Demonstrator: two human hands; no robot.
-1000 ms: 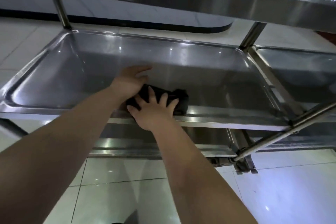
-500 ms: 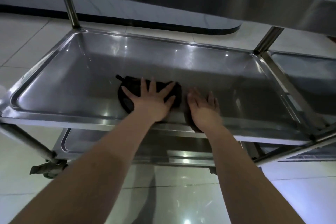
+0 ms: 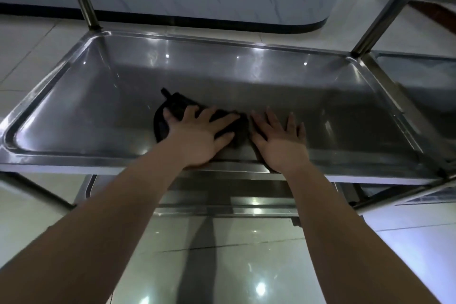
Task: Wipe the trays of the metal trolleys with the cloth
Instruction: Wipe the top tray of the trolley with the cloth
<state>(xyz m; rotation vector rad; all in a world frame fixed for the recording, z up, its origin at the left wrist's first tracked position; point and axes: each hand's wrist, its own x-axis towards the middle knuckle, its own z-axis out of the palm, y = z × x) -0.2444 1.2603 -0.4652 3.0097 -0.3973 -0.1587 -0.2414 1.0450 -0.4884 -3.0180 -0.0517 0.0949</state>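
I had the left hand [image 3: 199, 138] flat on the cloth [image 3: 176, 106], fingers straight and spread, pressing it down rather than pinching it. The right hand [image 3: 278, 145] also lay flat with spread fingers, on bare metal just beside the cloth's right end. I could not tell whether it touched the cloth.

The cloth sat on the floor of the middle tray [image 3: 74, 111], near the front edge and slightly left of its midpoint. Its long axis ran roughly parallel to that edge, and a thin tail pointed toward the back left corner.

In my judgement the left hand, being on the cloth, was placed to drive the next stroke. Nothing showed which areas were already wiped.

Hidden or cut off:
- the cloth beneath the palm
- most of the lower tray [image 3: 246, 207]
- the neighbouring trolley's tray [image 3: 419, 76], cut off at the right
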